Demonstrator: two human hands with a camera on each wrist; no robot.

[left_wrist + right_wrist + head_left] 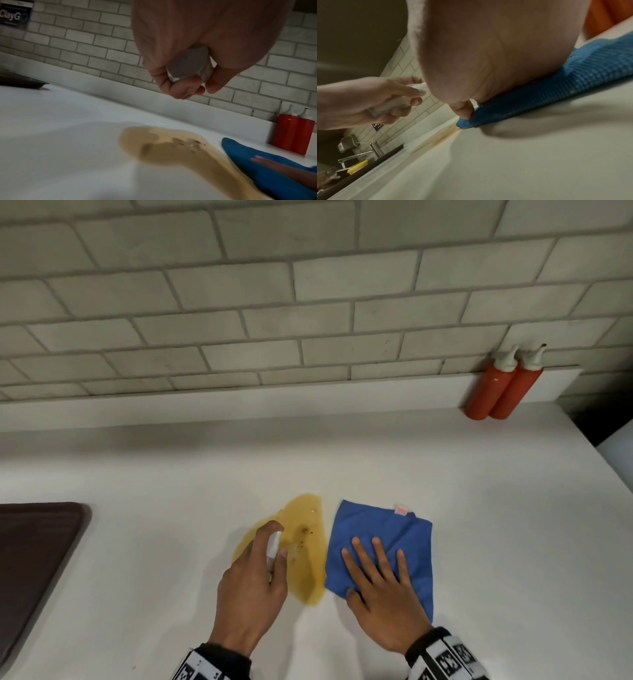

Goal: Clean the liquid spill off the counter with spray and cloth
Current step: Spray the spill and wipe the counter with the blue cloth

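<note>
Counter (pixel 479 542) of white is seen below a grey brick-pattern backsplash (pixel 239 302). At the far left edge a dark brown tray (pixel 34 559) lies flat on it. Further right, the left hand (pixel 251 587) is held above the near left part of a yellow-brown liquid spill (pixel 305 549), with its fingers curled round a small pale spray bottle (pixel 273 549); the forefinger is laid over the bottle's top, and the bottle's base is seen in the left wrist view, enclosed by fingers and thumb. Dark specks are scattered in the spill. Just beside the spill's right edge a blue microfibre cloth (pixel 380 546) is spread flat on the counter, a small pale label (pixel 400 510) showing at its far edge. The right hand (pixel 380 594) is laid palm down on the cloth with its fingers straight and spread; in the right wrist view the thumb is seen pressed on the cloth's near left corner, which touches the edge of the spill. At the far right, against the backsplash ledge, two red squeeze bottles (pixel 500 388) with pale nozzles are stood touching each other, well apart from the cloth.
</note>
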